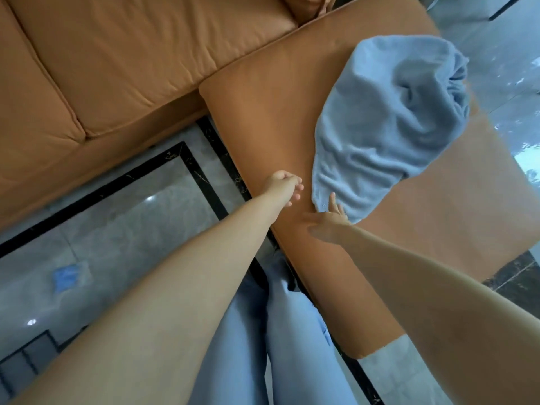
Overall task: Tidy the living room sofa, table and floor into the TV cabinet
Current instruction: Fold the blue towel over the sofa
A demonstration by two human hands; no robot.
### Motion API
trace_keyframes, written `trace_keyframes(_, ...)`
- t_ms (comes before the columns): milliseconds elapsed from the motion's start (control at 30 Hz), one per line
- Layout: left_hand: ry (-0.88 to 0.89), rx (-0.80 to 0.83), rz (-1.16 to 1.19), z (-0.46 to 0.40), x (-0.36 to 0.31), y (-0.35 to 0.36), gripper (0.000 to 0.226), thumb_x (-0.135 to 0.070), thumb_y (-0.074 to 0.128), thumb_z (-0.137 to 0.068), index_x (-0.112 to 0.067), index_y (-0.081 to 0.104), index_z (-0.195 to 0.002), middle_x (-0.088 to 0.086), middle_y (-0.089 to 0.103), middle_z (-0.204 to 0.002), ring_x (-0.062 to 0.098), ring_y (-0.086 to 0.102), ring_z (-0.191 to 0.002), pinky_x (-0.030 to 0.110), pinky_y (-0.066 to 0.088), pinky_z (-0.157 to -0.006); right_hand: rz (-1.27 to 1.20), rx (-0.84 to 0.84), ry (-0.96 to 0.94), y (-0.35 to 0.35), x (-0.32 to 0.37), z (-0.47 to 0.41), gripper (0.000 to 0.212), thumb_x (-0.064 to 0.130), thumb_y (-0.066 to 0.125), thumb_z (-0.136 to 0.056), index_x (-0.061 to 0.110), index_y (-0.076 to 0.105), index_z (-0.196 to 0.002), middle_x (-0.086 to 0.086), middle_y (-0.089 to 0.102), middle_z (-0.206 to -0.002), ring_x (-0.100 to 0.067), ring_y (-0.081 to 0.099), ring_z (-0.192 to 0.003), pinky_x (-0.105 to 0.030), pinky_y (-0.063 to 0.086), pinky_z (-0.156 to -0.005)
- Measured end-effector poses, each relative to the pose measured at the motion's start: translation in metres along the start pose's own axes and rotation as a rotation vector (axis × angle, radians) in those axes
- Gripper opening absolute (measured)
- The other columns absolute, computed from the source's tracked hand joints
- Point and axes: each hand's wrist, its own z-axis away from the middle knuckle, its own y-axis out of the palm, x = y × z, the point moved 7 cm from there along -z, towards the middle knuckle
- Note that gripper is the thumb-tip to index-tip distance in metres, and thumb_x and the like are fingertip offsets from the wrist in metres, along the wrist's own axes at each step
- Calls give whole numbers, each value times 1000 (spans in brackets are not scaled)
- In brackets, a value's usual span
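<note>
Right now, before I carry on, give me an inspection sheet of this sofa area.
Surface: orange sofa chaise, smooth, wrinkles on the seat cushions.
Job's things: blue blanket lying crumpled on the chaise.
Clutter: small blue item on the floor, too blurred to name.
Grips: left hand above the chaise edge, fingers loosely curled, holding nothing; right hand open, fingertips at the blanket's near corner.
Cables: nothing seen.
Surroundings: glossy grey tiled floor with black borders.

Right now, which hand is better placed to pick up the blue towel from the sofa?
The right hand: its fingers already touch the blue towel's near corner. The left hand hangs beside it, fingers loosely curled, holding nothing.
</note>
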Motion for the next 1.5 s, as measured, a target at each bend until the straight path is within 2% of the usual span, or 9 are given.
trace_keyframes(233,-69,82,-70,-53,33,12,15,-17,46,-98,-19,60,-100,-7,72,-92,14,63,-84,31,50,-85,-231,-248,-27,10,-12,-42,62,13,43,-94,19,29,-154,0,10,-165,-32,12,-150,-41,24,-119)
trace_keyframes(367,-86,110,-71,-48,39,15,23,-7,44,-94,-19,62,-102,-6,72,-103,15,67,-96,35,51,-94,-421,-539,-128,-19,-8,-26,33,9,43,-98,10,69,-117,-8,66,-110,-27,59,-101,-20,35,-77)
trace_keyframes(533,-65,111,12,-12,17,5,52,13,28,-85,-13,63,-114,-4,68,-99,16,67,-88,34,56,-88,-807,-483,-154,-47,23,15,24,14,59,-93,24,77,-105,8,70,-82,-14,67,-81,-29,56,-77)
trace_keyframes(733,50,20,33,38,-19,-35,46,3,50,-88,-30,57,-119,-11,61,-103,17,63,-95,36,56,-93,-1278,-424,-142,-87,66,74,35,8,53,-96,34,76,-95,0,71,-101,-18,69,-95,-33,59,-87)
trace_keyframes(1000,291,-65,-85,137,-73,-72,25,-17,73,-88,-15,64,-111,-7,65,-93,10,63,-87,20,50,-72,-1539,-228,-365,-153,133,185,30,8,49,-90,10,78,-93,-9,73,-94,-22,69,-90,-30,55,-70)
trace_keyframes(1100,307,-99,-91,163,-82,-89,13,-26,67,-93,-17,58,-90,-12,58,-74,2,56,-71,14,40,-59,-1471,-214,-503,-179,150,218,51,-8,33,-85,10,77,-104,3,66,-108,-2,62,-102,-19,52,-86)
trace_keyframes(1200,301,-136,-137,184,-83,-112,35,-37,64,-94,-15,52,-70,-7,54,-63,5,55,-64,12,44,-61,-1175,-319,-626,-206,166,252,59,-16,32,-86,15,71,-118,20,60,-102,15,60,-87,-7,48,-80)
trace_keyframes(1300,295,-205,-98,198,-87,-139,24,-44,55,-97,-25,61,-84,-2,63,-92,22,62,-98,40,48,-97,-967,-441,-736,-228,183,277,60,-16,42,-82,25,74,-113,12,71,-99,-17,66,-87,-19,53,-82)
trace_keyframes(1500,280,-374,163,241,-107,-184,28,-40,47,-102,-25,62,-119,-5,62,-117,19,60,-107,38,49,-99,-790,-541,-803,-255,204,308,37,-4,56,-83,22,75,-102,12,68,-92,-6,64,-93,-3,44,-76)
